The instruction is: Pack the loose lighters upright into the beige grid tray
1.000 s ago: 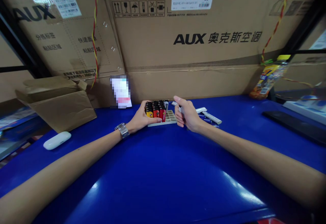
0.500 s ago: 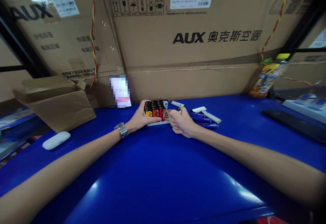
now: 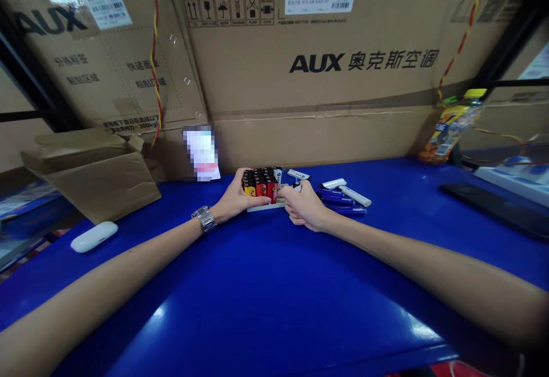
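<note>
Several lighters point(image 3: 261, 185) with black tops stand upright in rows in a pale slotted tray point(image 3: 266, 207); yellow, orange and red ones face me, with a white one point(image 3: 278, 177) at the back right. My left hand point(image 3: 235, 195) is closed round the left side of the group, its thumb across the front. At the tray's right end, my right hand point(image 3: 303, 204) is a closed fist round a lighter point(image 3: 297, 185); only its top shows above the fingers and its body is hidden. Loose white lighters point(image 3: 357, 195) and blue lighters point(image 3: 338, 198) lie right of this hand.
On the blue table point(image 3: 240, 291) lie a white earphone case point(image 3: 94, 237) and a black flat object point(image 3: 493, 208). An open carton point(image 3: 103, 177), a lit phone point(image 3: 201, 154) and a drink bottle point(image 3: 450, 128) stand along the back. Large cardboard boxes point(image 3: 343, 91) wall off the rear.
My right hand has shifted slightly left and down at the tray's right end, with the lighter still in it. My left hand keeps its hold. The whole view has shifted a little.
</note>
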Demonstrator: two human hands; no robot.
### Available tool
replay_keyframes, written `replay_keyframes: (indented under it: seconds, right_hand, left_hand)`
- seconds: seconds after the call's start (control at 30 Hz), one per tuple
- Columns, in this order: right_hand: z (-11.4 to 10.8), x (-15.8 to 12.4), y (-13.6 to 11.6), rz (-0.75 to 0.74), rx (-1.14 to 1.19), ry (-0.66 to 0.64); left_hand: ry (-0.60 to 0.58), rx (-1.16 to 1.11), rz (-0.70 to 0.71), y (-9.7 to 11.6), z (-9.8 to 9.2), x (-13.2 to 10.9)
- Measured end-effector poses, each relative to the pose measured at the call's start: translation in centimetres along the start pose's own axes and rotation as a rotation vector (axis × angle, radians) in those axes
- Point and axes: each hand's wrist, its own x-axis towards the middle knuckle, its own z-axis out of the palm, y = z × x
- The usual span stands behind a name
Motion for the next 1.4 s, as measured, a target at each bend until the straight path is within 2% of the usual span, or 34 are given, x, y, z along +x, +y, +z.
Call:
replay_keyframes:
  seconds: [0.33,0.6,0.87,1.07,1.13,1.3,1.4]
  right_hand:
    - [0.0,-0.8,-0.7,-0.017,0.062,-0.099]
    - [-0.5,-0.5,0.0,-0.043,0.1,-0.145]
    - [-0.2,-0.9,-0.2,-0.096,0.017,-0.172]
    - [-0.8,-0.3,-0.2,-0.147,0.175,-0.321]
    - [-1.1,0.1,-0.4,-0.187,0.207,-0.291]
    - [-1.7,0.8,-1.2,-0.331,0.184,-0.092]
    - [-2.3,1.3,-0.8,-0.449,0.121,-0.019]
  left_hand:
    - [-0.021,-0.027,0.014,-0.3,-0.1,0.0]
    - [0.002,-0.005,0.009,0.0,0.1,0.0]
    - [-0.021,-0.022,0.029,-0.3,-0.1,0.0]
    - [0.006,0.003,0.036,-0.2,0.0,0.0]
    - [0.013,0.014,0.026,-0.1,0.1,0.0]
    - [0.005,-0.025,0.004,-0.1,0.0,0.0]
    - [-0.008,-0.047,0.006,-0.1,-0.1,0.0]
